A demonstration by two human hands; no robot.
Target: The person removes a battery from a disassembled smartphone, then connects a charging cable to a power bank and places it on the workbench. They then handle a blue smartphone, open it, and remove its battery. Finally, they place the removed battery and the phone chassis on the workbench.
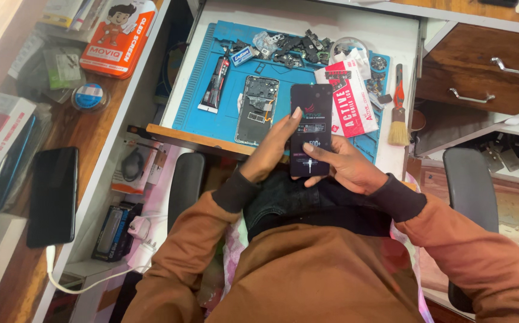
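Both my hands hold a black phone screen panel (311,113) with a printed film on its face, upright over the front edge of the blue work mat (199,72). My left hand (271,149) grips its left edge, fingertips near the middle. My right hand (346,164) supports its lower right, thumb pressed on the bottom of the panel. Just left of the panel, an opened phone body (257,109) lies on the mat with its insides showing.
On the mat lie a glue tube (216,84), several small phone parts (295,48), a red-and-white packet (350,98) and a brush (398,113). A black phone (53,194) on a white cable rests on the wooden shelf at left. Chair armrests (469,185) flank me.
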